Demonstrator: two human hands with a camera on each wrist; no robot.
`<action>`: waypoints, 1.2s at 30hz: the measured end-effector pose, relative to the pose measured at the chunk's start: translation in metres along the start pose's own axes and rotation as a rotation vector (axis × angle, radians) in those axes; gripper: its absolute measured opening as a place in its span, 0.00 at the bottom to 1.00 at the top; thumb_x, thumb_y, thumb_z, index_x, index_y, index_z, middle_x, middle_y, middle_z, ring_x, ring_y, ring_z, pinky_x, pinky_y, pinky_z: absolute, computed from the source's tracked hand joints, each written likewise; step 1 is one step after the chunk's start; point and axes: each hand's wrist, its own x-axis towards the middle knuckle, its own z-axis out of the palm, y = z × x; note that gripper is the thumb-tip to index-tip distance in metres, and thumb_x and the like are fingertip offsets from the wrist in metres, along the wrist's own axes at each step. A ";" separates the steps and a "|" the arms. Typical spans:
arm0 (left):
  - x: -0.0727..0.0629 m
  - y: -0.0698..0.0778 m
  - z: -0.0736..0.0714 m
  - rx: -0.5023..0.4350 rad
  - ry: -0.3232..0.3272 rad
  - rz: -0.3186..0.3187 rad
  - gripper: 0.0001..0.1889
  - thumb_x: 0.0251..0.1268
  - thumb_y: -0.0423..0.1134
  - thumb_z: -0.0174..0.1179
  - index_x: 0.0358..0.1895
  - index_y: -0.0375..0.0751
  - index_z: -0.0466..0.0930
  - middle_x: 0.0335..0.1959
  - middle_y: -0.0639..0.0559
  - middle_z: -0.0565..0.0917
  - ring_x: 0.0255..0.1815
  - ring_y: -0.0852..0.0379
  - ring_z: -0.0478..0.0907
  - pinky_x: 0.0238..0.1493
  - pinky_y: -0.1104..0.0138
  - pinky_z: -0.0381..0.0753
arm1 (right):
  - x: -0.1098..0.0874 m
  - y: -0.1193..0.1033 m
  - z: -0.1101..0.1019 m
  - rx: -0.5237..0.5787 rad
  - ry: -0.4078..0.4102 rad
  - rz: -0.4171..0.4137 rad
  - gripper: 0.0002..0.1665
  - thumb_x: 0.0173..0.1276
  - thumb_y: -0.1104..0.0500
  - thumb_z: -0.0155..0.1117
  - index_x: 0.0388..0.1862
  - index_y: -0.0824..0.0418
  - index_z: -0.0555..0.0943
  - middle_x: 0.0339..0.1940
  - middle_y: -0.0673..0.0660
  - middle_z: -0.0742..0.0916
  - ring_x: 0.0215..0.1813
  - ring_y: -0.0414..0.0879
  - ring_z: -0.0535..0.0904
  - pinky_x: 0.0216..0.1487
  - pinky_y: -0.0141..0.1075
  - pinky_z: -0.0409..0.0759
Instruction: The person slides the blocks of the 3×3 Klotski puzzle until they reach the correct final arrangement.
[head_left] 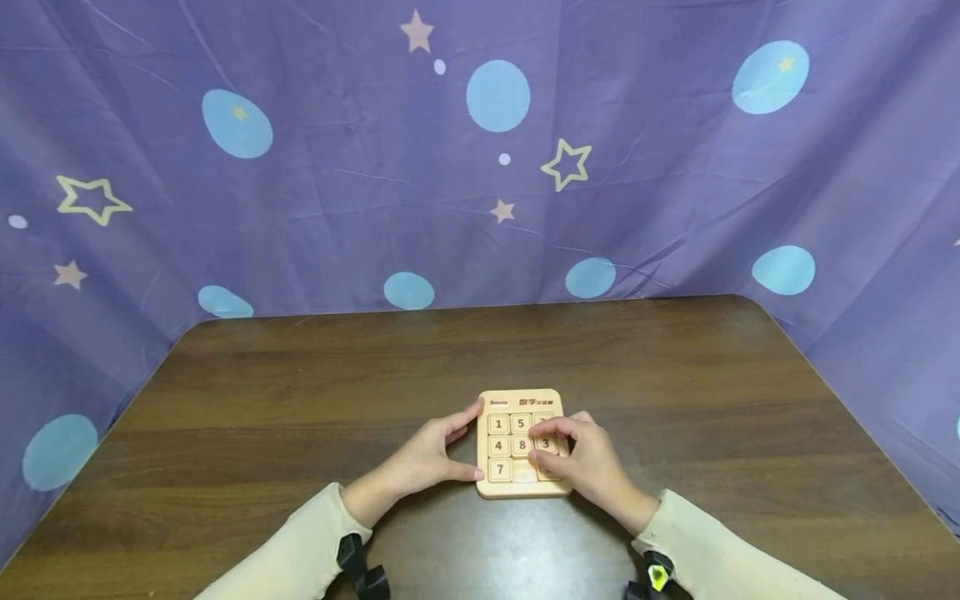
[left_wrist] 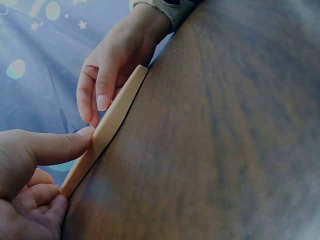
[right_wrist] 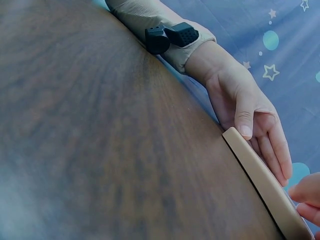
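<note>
Number board lies mid-table on brown table; left hand touches its left edge, thumb and fingers spread; right hand, thumb and index apart, is over right-side tiles.

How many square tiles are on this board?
8: top row, 1, 5 and a partly covered tile; middle row, 4, 8 and 3; bottom row, 7 and another tile, partly behind the right hand.

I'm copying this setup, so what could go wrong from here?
The right hand partly covers the right column, so a number could be misread. Its fingertips are near the 8, which might slip into the gap below. The board might skid, as the left hand braces only its left edge.
</note>
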 end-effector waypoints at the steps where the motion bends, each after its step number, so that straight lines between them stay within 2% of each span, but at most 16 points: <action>1: 0.000 0.000 0.000 0.002 0.000 0.002 0.47 0.45 0.29 0.72 0.70 0.27 0.53 0.73 0.41 0.55 0.73 0.47 0.52 0.71 0.57 0.58 | 0.000 0.000 0.000 -0.001 -0.002 0.002 0.15 0.44 0.61 0.77 0.34 0.52 0.87 0.32 0.45 0.83 0.34 0.40 0.69 0.33 0.29 0.70; 18: 0.000 -0.001 0.000 0.005 0.002 0.011 0.47 0.45 0.28 0.71 0.70 0.27 0.53 0.73 0.40 0.55 0.73 0.48 0.52 0.71 0.57 0.59 | -0.001 0.001 -0.001 0.032 -0.034 -0.008 0.15 0.44 0.61 0.78 0.34 0.50 0.87 0.33 0.46 0.83 0.36 0.41 0.68 0.36 0.30 0.69; 36: 0.001 -0.001 0.000 -0.005 -0.001 0.017 0.48 0.45 0.28 0.71 0.70 0.26 0.53 0.73 0.39 0.55 0.73 0.47 0.51 0.71 0.57 0.58 | -0.004 0.003 -0.002 0.069 -0.058 -0.047 0.14 0.43 0.60 0.77 0.32 0.50 0.87 0.29 0.49 0.77 0.35 0.42 0.67 0.33 0.30 0.69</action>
